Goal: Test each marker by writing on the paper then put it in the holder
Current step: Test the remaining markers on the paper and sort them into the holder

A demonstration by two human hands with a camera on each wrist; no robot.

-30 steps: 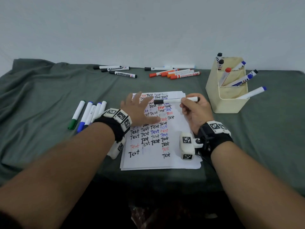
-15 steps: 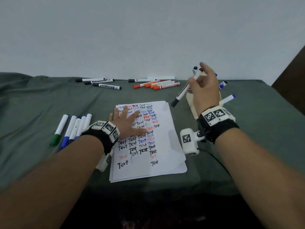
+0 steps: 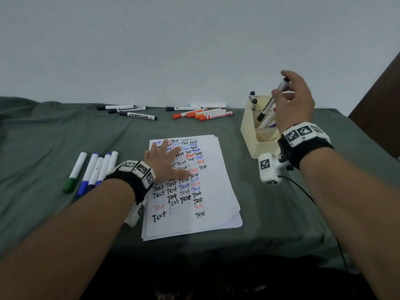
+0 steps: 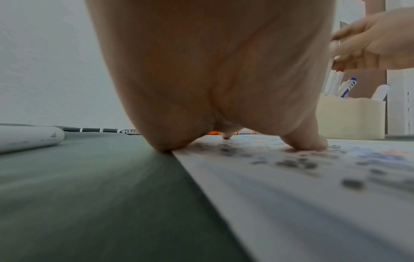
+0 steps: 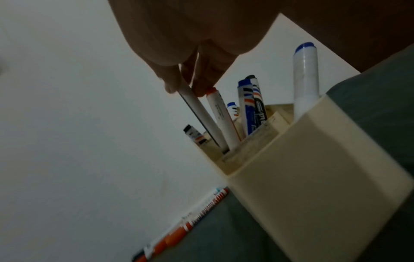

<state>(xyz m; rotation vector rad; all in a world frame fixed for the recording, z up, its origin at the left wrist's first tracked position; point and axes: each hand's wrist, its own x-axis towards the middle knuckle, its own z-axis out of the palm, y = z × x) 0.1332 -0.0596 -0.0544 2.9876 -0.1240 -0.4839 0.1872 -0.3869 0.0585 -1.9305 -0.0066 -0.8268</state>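
From the head view, I am holding my right hand (image 3: 295,100) above the cream holder (image 3: 258,139), pinching a black-capped marker (image 3: 271,100) between thumb and fingertips. The marker is tilting cap-down, its cap already dipping inside the holder's rim, so I judge I am about to let it drop in beside the others. My left hand (image 3: 167,163) is lying flat, fingers spread, on the paper (image 3: 213,198), probably to keep the loose sheets from sliding; rows of the word "Test" are covering the page. Untested markers are waiting on the green-draped counter (image 3: 270,213): a row by my left wrist (image 3: 93,169), black ones (image 3: 129,111) and orange ones (image 3: 203,113) along the far edge.

From the left wrist view, my palm and thumb are pressing on the paper's edge (image 4: 291,186), with the holder (image 4: 349,118) beyond.

From the right wrist view, my fingertips (image 5: 201,85) are gripping the marker's white barrel (image 5: 201,117), which is slanting into the holder's near compartment (image 5: 313,168) just beside a red-ended one (image 5: 221,118).
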